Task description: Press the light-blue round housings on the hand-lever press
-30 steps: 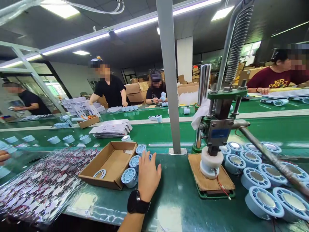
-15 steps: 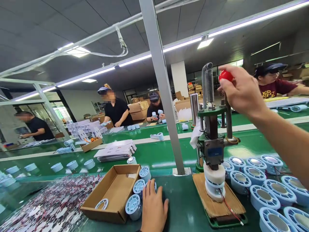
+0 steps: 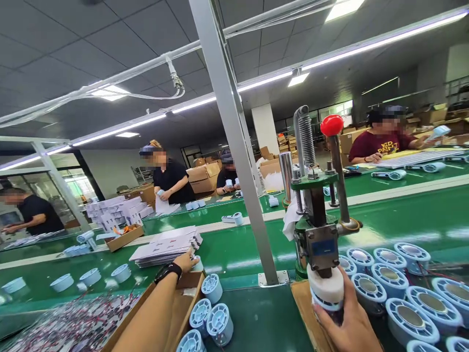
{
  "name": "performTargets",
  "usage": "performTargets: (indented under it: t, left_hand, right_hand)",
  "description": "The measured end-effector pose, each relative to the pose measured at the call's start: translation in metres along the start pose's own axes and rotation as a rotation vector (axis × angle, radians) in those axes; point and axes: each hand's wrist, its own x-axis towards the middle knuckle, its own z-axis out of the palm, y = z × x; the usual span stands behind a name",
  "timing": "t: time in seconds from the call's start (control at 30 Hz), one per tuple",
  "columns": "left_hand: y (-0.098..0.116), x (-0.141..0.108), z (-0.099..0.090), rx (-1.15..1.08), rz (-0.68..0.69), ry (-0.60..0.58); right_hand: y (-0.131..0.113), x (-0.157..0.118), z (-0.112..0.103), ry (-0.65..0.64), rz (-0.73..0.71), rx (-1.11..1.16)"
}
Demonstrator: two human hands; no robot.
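My left hand (image 3: 186, 262) reaches across the cardboard box (image 3: 193, 293), its fingers closed at a light blue round plastic housing (image 3: 198, 264) beyond the box's far edge. The fingertips are partly hidden. My right hand (image 3: 348, 318) wraps around another light blue housing (image 3: 327, 299) under the white pad (image 3: 326, 283) of a hand press (image 3: 322, 239). The press lever with its red ball knob (image 3: 331, 125) stands upright, with no hand on it. Several light blue housings (image 3: 220, 323) stand between the box and the press.
Rows of light blue housings with silver discs (image 3: 411, 313) stand right of the press. Red-wired parts (image 3: 84, 318) lie left of the box. A metal post (image 3: 244, 161) rises mid-bench. Flat white cartons (image 3: 166, 247) lie beyond the box. Co-workers (image 3: 172, 176) sit or stand across the green belt.
My right hand has left the red knob and come down to the housing under the press. My left hand has moved from the near housings forward and left over the box.
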Motion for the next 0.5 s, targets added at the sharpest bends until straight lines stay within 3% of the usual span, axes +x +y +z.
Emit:
performTargets:
  t: [0.17,0.27,0.4,0.5]
  left_hand:
    - [0.026,0.013,0.002,0.020,0.058,-0.080]
    - [0.061,0.003,-0.010,-0.026,0.254,-0.061]
    - [0.111,-0.053,-0.018,-0.093,0.635,-0.138]
    - [0.134,-0.110,-0.011,-0.079,0.803,-0.214]
  right_hand:
    - [0.003,0.004,-0.006,-0.008,-0.053,-0.045]
    - [0.004,0.002,-0.006,0.009,-0.090,-0.021]
    - [0.001,-0.001,-0.005,0.114,-0.137,0.035]
    - [-0.008,0.005,-0.002,0.214,-0.181,0.074]
